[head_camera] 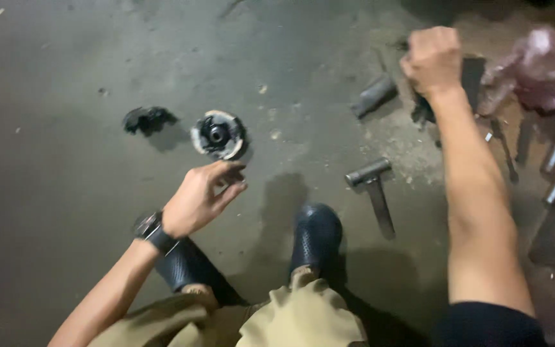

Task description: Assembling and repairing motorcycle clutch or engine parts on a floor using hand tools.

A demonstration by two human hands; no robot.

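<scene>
Left hand [195,200] hovers half-open, empty, just short of the round metal part [218,134] on the floor [65,58], while the right hand [431,59] fists over dark tools [422,109], its hold hidden.

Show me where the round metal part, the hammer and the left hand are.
Round part [218,134], head view: on its dark centre hub.
Hammer [369,173], head view: on its metal head.
Left hand [202,198], head view: on the back of the hand.

Black-and-silver round part [218,134], black textured shoes [316,236], grey hammer [372,186], khaki trousers [300,319]
</scene>
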